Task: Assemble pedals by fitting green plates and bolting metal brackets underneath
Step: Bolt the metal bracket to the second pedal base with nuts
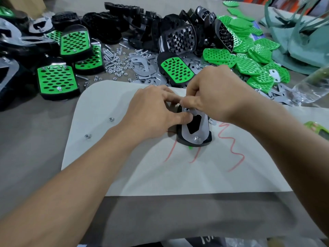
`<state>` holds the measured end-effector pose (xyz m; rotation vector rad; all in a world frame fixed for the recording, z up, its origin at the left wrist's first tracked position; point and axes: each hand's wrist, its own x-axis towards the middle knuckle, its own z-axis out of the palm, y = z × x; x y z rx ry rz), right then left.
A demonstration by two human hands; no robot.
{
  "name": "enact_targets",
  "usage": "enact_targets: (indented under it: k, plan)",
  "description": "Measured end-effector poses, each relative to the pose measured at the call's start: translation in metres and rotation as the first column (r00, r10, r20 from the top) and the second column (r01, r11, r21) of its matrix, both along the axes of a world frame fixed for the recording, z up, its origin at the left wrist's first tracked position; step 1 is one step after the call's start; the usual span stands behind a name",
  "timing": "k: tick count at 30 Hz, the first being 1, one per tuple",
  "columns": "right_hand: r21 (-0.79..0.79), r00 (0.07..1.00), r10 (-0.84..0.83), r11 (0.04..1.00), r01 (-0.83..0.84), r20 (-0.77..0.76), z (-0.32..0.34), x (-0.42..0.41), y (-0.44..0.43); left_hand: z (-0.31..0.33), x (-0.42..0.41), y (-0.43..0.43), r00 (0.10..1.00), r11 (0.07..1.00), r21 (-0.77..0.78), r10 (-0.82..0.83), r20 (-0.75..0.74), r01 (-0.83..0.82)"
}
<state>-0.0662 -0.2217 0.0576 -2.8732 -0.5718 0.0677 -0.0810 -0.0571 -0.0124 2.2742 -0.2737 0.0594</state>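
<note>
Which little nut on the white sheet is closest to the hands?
The upper nut, right beside the left hand; the other nut lies further left.

A white sheet point(124, 172) with rounded far corners lies on the grey table point(26, 157), marked with red scribbles point(231, 150). A clear plastic bottle point(309, 86) shows at the right edge, with teal cloth point(292, 49) heaped behind it. A cardboard box point(33, 4) stands at the far left.

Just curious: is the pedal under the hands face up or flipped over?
Flipped over. The bracket lies on top of the pedal, a nut at its near end, and a sliver of green plate peeks out underneath.
</note>
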Motion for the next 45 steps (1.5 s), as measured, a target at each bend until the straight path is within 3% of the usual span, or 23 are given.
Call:
enact_targets:
  k: [6, 14, 18, 28, 39, 45]
  plan:
    - [0.358, 0.993, -0.117, 0.926, 0.121, -0.034, 0.005, -0.004, -0.011, -0.001, -0.001, 0.000, 1.000, 1.000, 0.004, 0.000, 0.016, 0.000]
    - [0.439, 0.973, -0.187, 0.869, 0.227, -0.132, -0.012, -0.014, -0.018, -0.003, -0.001, 0.000, 0.999, 0.999, -0.031, -0.017, 0.042, 0.019]
    - [0.480, 0.983, -0.161, 0.858, 0.181, -0.082, -0.015, -0.020, -0.018, -0.003, -0.001, 0.000, 0.998, 0.999, -0.028, -0.020, 0.053, 0.022]
    - [0.388, 0.987, -0.133, 0.908, 0.158, -0.089, -0.006, -0.021, -0.008, -0.001, -0.001, 0.001, 0.999, 1.000, -0.017, -0.023, 0.040, 0.024]
    - [0.187, 0.997, -0.079, 0.979, 0.077, 0.003, 0.004, -0.017, 0.001, -0.001, 0.000, 0.001, 1.000, 1.000, -0.019, -0.017, 0.026, 0.017]
    - [-0.007, 0.998, 0.040, 0.999, -0.040, 0.039, 0.010, -0.012, 0.008, -0.001, -0.001, 0.000, 1.000, 0.999, -0.039, -0.002, 0.000, 0.002]
